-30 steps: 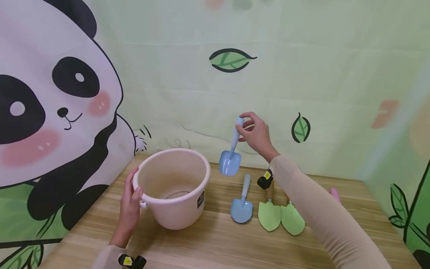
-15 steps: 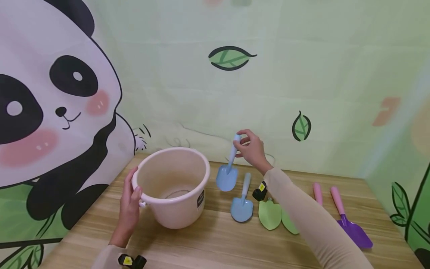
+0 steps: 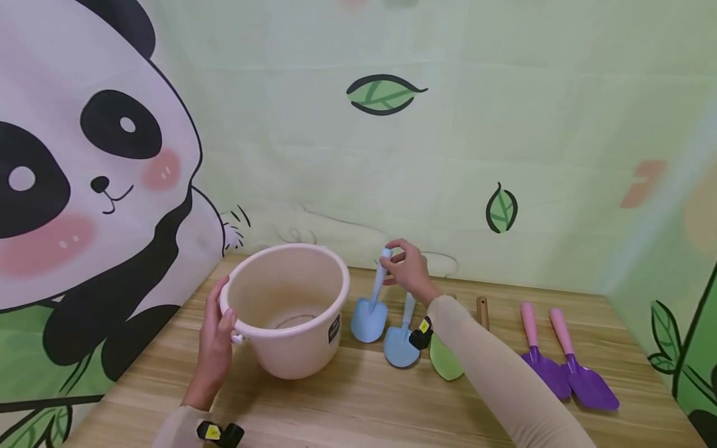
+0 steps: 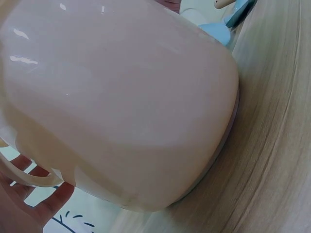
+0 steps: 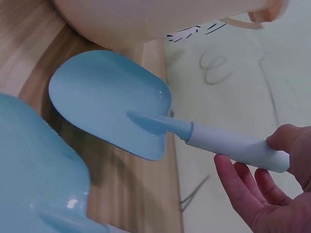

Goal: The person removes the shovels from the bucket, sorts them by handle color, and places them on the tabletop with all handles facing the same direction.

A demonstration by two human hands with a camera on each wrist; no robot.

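A pale pink bucket (image 3: 297,358) stands upright on the wooden table. My left hand (image 3: 215,333) holds its left side, thumb over the rim by the handle joint; the left wrist view shows the fingers (image 4: 56,201) at the handle. My right hand (image 3: 407,267) pinches the upper end of a light blue shovel's handle (image 5: 218,144). This shovel's blade (image 3: 369,322) points down, close over the table and right of the bucket. A second light blue shovel (image 3: 401,348) lies just to its right, partly hidden by the right wrist.
Right of the blue shovels lies a green trowel (image 3: 446,361), mostly covered by the right sleeve. A wooden handle (image 3: 483,312) shows beyond the sleeve. Two purple shovels with pink handles (image 3: 590,389) lie at the right, blades overlapping. A printed cloth wall (image 3: 280,155) rises behind the table.
My right hand has lowered the light blue shovel from in front of the wall, slightly leftward, to near the table. The purple shovels have come into view from behind the sleeve. My left hand stays put.
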